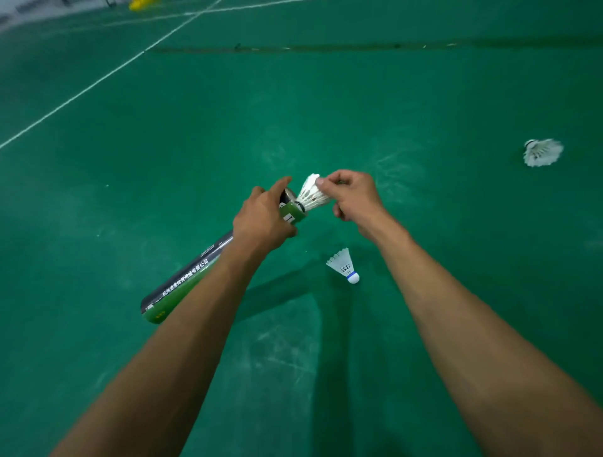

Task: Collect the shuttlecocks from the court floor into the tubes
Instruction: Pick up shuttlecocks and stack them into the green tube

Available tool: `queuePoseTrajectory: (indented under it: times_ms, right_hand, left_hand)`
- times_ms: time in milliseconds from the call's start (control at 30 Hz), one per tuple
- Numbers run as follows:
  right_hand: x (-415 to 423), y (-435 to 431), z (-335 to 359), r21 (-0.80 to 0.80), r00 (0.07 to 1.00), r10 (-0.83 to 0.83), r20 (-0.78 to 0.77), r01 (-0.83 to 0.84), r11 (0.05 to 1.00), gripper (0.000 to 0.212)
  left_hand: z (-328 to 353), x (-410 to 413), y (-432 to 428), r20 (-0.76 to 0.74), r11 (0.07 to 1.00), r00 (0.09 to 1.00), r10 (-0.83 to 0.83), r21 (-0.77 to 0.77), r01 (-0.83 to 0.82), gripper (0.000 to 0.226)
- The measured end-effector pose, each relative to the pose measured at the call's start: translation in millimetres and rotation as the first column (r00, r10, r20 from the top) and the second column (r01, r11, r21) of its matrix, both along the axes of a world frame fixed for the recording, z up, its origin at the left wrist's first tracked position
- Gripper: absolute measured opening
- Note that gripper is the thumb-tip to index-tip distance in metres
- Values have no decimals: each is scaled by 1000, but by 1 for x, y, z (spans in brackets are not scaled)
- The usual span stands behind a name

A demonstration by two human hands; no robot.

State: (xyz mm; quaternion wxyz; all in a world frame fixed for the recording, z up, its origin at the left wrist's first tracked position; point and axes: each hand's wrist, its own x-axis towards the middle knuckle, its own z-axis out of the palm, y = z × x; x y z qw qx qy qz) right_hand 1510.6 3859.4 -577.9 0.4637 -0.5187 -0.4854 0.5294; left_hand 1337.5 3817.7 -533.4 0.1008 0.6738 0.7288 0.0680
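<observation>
My left hand (262, 221) grips a long green and black tube (186, 280) near its open upper end, with the tube slanting down to the left. My right hand (350, 195) pinches the feather skirt of a white shuttlecock (311, 195) whose cork end sits at the tube's mouth. A second white shuttlecock (345, 266) with a blue band on its cork lies on the floor just below my hands. A third, feathery white shuttlecock (541, 152) lies on the floor at the far right.
The green court floor (424, 98) spreads all around, with white lines (98, 80) running at the upper left and a dark seam (326, 48) across the top. A yellow object (138, 4) shows at the top left edge.
</observation>
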Motion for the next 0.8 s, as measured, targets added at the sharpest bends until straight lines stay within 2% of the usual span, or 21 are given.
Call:
queuePoseTrajectory:
  times_ms: [67, 167, 300, 367, 400, 467, 533, 567, 633, 700, 800]
  right_hand:
    - [6, -6, 6, 39, 994, 87, 72, -90, 995, 24]
    - [14, -13, 11, 4, 985, 147, 87, -148, 989, 46]
    - [39, -21, 29, -172, 971, 240, -19, -240, 955, 72]
    - [46, -20, 37, -154, 970, 240, -47, -244, 957, 75]
    - [47, -20, 41, -120, 982, 186, -37, -189, 975, 72]
    - [48, -16, 46, -28, 999, -32, 9, 33, 999, 61]
    - [49, -10, 51, 41, 970, -241, 35, 239, 970, 59]
    - [49, -8, 54, 59, 960, -277, 50, 274, 960, 62]
    - [49, -9, 61, 54, 970, -209, 126, 204, 977, 62]
    - [46, -14, 68, 8, 972, -46, 230, 45, 999, 58]
    - [44, -21, 71, -136, 958, 180, 221, -153, 979, 65]
  left_hand:
    - [6, 24, 4, -3, 999, 1000, -28, 15, 28, 102]
    - [14, 58, 7, -34, 997, 997, -67, 20, 68, 99]
    - [33, 83, 9, -56, 995, 994, -96, 11, 96, 103]
    - [45, 90, 11, -81, 993, 990, -112, 15, 113, 103]
    - [50, 93, 13, -87, 993, 990, -112, 30, 115, 103]
    - [57, 99, 16, -85, 991, 990, -109, 69, 115, 103]
    - [57, 104, 16, -79, 989, 990, -115, 82, 121, 105]
    - [56, 104, 16, -68, 989, 991, -113, 86, 118, 105]
    - [54, 102, 17, -13, 991, 996, -90, 96, 91, 103]
    - [53, 94, 17, 35, 992, 997, -76, 100, 72, 97]
    - [47, 88, 12, 27, 991, 994, -109, 81, 106, 86]
